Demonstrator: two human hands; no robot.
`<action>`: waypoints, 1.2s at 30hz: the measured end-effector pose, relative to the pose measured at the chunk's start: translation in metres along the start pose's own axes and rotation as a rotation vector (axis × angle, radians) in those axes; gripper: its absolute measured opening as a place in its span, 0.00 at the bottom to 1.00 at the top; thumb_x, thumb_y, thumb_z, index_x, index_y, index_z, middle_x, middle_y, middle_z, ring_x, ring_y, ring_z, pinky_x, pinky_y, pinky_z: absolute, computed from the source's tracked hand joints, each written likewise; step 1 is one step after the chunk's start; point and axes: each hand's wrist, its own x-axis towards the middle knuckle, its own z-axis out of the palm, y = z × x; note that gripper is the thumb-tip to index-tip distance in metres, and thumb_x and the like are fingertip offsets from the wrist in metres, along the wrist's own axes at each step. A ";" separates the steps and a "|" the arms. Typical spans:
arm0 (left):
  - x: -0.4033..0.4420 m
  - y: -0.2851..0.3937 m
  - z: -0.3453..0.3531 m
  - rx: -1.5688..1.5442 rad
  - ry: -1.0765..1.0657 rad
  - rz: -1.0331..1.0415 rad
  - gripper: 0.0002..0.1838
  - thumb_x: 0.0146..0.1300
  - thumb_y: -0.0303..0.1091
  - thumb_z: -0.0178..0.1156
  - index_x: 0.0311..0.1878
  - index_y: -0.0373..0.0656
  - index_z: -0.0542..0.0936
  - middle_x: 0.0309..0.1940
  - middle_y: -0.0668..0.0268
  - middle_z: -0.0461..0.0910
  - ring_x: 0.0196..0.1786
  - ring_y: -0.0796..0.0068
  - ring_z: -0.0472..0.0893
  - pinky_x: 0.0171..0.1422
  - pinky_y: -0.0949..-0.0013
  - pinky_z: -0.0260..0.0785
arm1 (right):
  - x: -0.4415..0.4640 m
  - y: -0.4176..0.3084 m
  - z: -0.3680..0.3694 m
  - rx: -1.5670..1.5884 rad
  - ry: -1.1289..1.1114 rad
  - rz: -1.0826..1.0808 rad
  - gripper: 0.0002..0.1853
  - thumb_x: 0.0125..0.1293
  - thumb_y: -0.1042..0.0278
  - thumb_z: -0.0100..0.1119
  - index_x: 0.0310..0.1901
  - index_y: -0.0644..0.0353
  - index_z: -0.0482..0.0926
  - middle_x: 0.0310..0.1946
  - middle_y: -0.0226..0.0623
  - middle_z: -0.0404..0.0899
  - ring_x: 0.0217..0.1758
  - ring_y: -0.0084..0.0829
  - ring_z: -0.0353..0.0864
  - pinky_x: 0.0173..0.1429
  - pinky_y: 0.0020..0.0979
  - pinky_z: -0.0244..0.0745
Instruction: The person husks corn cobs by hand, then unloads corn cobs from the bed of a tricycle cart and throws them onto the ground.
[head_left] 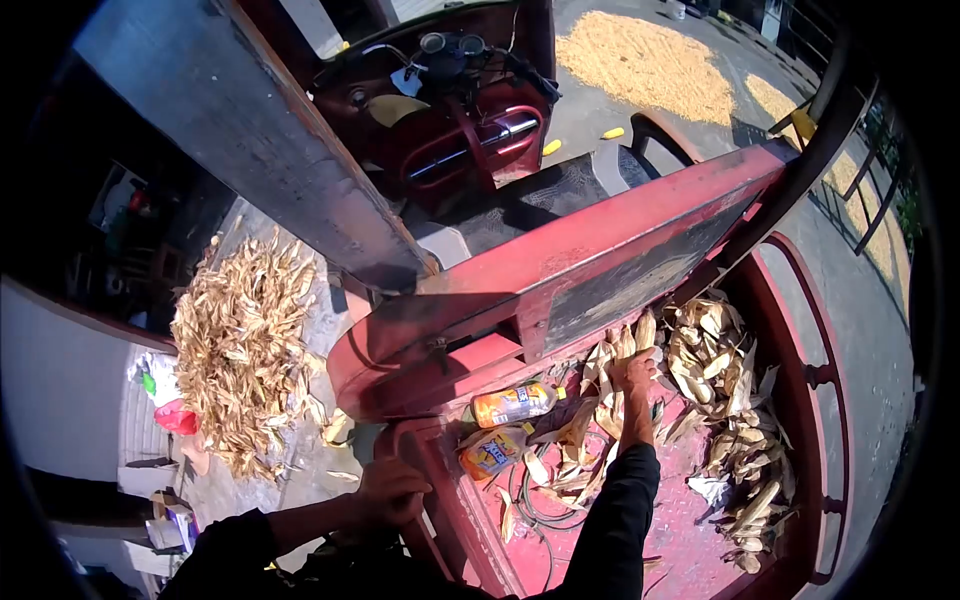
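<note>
My right hand (634,372) reaches into the red cargo bed (690,500), its fingers closed around an ear of corn (646,328) in dry husk near the front wall. More husked ears (735,385) lie heaped to its right, and loose husks (585,450) lie to its left. My left hand (392,490) is curled by the bed's left side wall; whether anything is inside its fingers is hidden. Nearest to it in the bed are an orange-labelled drink bottle (513,405) and a second orange-labelled bottle or pack (492,453).
A red front panel (570,260) separates the bed from the seat (540,205) and handlebars. A rail (835,420) runs along the right. A dark cable (530,515) lies on the bed floor. Husks (245,350) are piled on the ground at left; yellow kernels (645,65) spread beyond.
</note>
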 end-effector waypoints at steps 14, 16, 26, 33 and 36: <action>-0.010 -0.012 0.008 -0.168 0.144 0.072 0.10 0.48 0.25 0.62 0.37 0.45 0.80 0.31 0.67 0.78 0.32 0.67 0.80 0.36 0.63 0.72 | -0.186 0.046 -0.006 1.457 -0.505 -0.312 0.33 0.60 0.59 0.63 0.62 0.64 0.61 0.45 0.37 0.74 0.48 0.31 0.76 0.46 0.33 0.72; -0.006 -0.006 -0.003 -0.174 0.091 0.049 0.07 0.51 0.25 0.59 0.35 0.41 0.77 0.31 0.63 0.76 0.34 0.61 0.79 0.37 0.62 0.73 | -0.219 0.073 -0.020 1.334 -0.572 -0.334 0.41 0.62 0.57 0.60 0.71 0.62 0.49 0.51 0.39 0.72 0.57 0.38 0.75 0.51 0.38 0.73; -0.030 -0.019 -0.041 -0.783 0.213 -0.158 0.07 0.62 0.30 0.57 0.41 0.37 0.79 0.33 0.61 0.81 0.39 0.75 0.80 0.43 0.67 0.72 | -0.456 -0.029 -0.145 0.848 -0.813 -0.260 0.35 0.57 0.58 0.61 0.67 0.56 0.63 0.48 0.34 0.75 0.48 0.31 0.76 0.52 0.35 0.74; -0.205 -0.143 -0.050 -0.639 0.190 -0.545 0.09 0.56 0.31 0.59 0.39 0.39 0.81 0.31 0.64 0.83 0.33 0.74 0.83 0.38 0.68 0.74 | -0.543 -0.141 -0.117 0.511 -1.018 -0.187 0.33 0.57 0.60 0.61 0.66 0.57 0.65 0.46 0.32 0.76 0.49 0.29 0.76 0.52 0.32 0.74; -0.301 -0.186 -0.088 -0.976 0.266 -0.879 0.13 0.59 0.38 0.63 0.43 0.41 0.82 0.35 0.67 0.82 0.35 0.79 0.82 0.41 0.71 0.74 | -0.567 -0.188 -0.082 0.351 -1.081 -0.125 0.33 0.57 0.61 0.61 0.65 0.57 0.66 0.45 0.31 0.77 0.49 0.28 0.77 0.52 0.31 0.74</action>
